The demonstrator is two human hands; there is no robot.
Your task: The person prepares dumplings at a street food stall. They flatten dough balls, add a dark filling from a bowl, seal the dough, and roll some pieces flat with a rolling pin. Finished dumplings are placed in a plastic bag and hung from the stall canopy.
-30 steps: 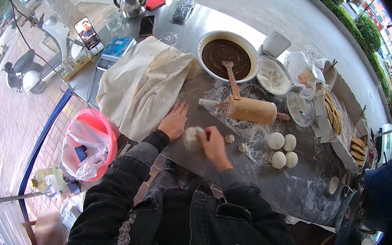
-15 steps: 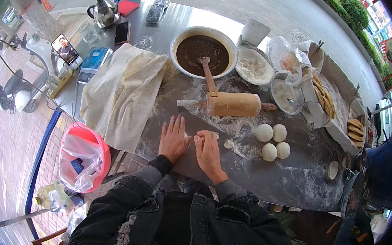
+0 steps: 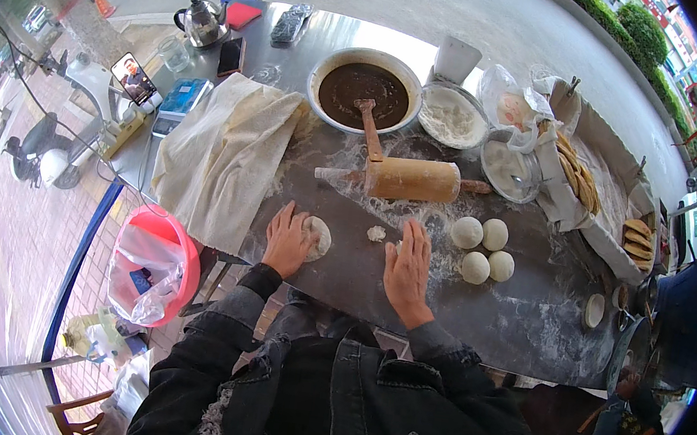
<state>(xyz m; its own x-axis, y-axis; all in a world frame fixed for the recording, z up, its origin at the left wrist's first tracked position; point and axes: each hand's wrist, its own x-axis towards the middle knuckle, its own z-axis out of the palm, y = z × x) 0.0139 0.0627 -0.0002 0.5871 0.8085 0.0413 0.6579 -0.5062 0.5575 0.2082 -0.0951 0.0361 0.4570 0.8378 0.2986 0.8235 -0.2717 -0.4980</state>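
Near the table's [image 3: 525, 335] front edge, press the dough round [image 3: 320, 240] evenly; left hand [image 3: 286, 243] touches it, right hand [image 3: 407, 279] apart, all fingers released.

The left hand [image 3: 286, 240] covered the left side of a dough piece [image 3: 320, 240]. The lower edge cut off a wooden chair [image 3: 82, 400]. Details on the propped phone [image 3: 133, 78] were too small to tell.

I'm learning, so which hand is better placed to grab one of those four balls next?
Probably the right hand: it's just left of the four white balls, while the left hand is farther off, at another dough piece.
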